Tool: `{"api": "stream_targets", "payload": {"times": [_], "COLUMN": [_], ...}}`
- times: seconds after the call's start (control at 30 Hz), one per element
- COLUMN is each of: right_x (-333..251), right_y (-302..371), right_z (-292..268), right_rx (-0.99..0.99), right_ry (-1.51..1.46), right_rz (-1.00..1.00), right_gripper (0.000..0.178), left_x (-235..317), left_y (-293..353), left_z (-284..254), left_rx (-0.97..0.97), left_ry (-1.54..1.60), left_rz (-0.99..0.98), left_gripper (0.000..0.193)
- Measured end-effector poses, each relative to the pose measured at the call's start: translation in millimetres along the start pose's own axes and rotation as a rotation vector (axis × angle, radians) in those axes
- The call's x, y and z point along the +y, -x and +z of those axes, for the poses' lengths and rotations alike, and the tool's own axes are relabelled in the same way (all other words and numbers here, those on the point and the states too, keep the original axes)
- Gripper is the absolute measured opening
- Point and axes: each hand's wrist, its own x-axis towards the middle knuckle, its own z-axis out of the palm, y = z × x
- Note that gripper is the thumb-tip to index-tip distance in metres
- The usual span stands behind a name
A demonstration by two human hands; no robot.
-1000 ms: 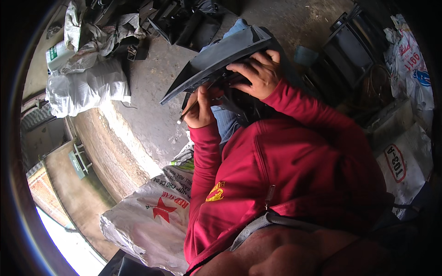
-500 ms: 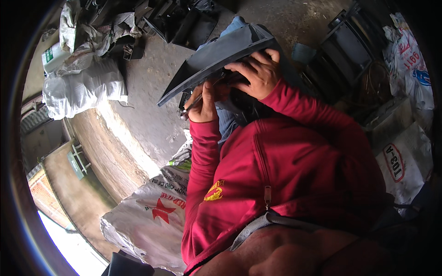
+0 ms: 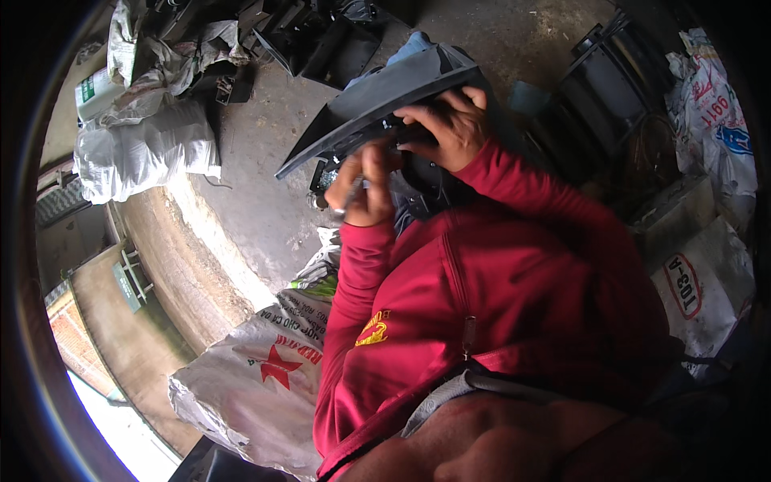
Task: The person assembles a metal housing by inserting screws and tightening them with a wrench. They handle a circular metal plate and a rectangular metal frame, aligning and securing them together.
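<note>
A dark grey panel with a raised rim is tilted across my lap, its long near edge running from lower left to upper right. My right hand is closed on that near edge toward its right end, with fingers over the rim and the thumb below. My left hand, blurred by motion, is closed around a slim metal tool just below the panel's underside. The tool's exact kind does not show. Small dark and shiny parts sit under the panel, beside the left hand. Most of the underside is hidden by my hands.
A white plastic-wrapped bundle and a white jug stand at left. Dark metal parts lie on the concrete floor at the back. Printed sacks are at lower left and right. Dark panels lean at back right.
My left hand has shifted slightly right and down, its fingers and the tool now smeared by motion. The right hand and panel stay almost where they were.
</note>
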Motion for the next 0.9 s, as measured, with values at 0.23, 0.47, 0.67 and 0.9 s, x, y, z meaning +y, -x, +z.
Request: {"api": "stream_targets", "payload": {"times": [0.23,0.47,0.67,0.9], "right_x": [-6.9,-12.9,-21.8,-21.2], "right_y": [5.0,3.3,0.2,-1.5], "right_z": [3.9,-3.3,-10.6,-5.6], "right_rx": [-0.001,-0.041,-0.100,-0.099], "right_ry": [0.100,0.086,0.034,0.050], "right_rz": [-0.012,0.034,0.062,0.072], "right_gripper": [0.041,0.039,0.043,0.036], "left_x": [-32.9,-30.5,-31.0,-24.8], "left_y": [7.0,10.4,6.2,-6.9], "left_z": [-8.2,-31.8,-15.4,-14.9], "left_rx": [0.043,0.087,-0.070,-0.266], "left_ry": [0.456,0.175,-0.294,-0.296], "left_rz": [-0.289,-0.072,0.074,-0.136], "left_gripper": [0.051,0.033,0.028,0.026]}}
